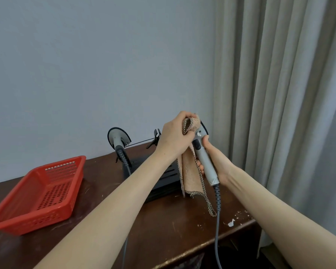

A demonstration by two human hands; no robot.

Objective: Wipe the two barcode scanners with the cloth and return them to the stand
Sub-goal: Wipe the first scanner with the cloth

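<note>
My right hand [215, 162] grips the handle of a grey barcode scanner [206, 162], held up above the table with its head tilted up and to the left. My left hand [174, 136] holds a bunched pink cloth [191, 177] pressed over the scanner's head, which it hides. The rest of the cloth hangs down beside the handle. A second grey scanner [117, 139] sits on the black stand [168, 177] at the back of the table. The stand's right holder [156, 136] carries nothing.
A red plastic basket [41, 193] lies on the left of the dark wooden table [163, 226]. The held scanner's grey cable [217, 220] drops over the table's front edge. A wall stands behind and a beige curtain [279, 94] hangs at the right.
</note>
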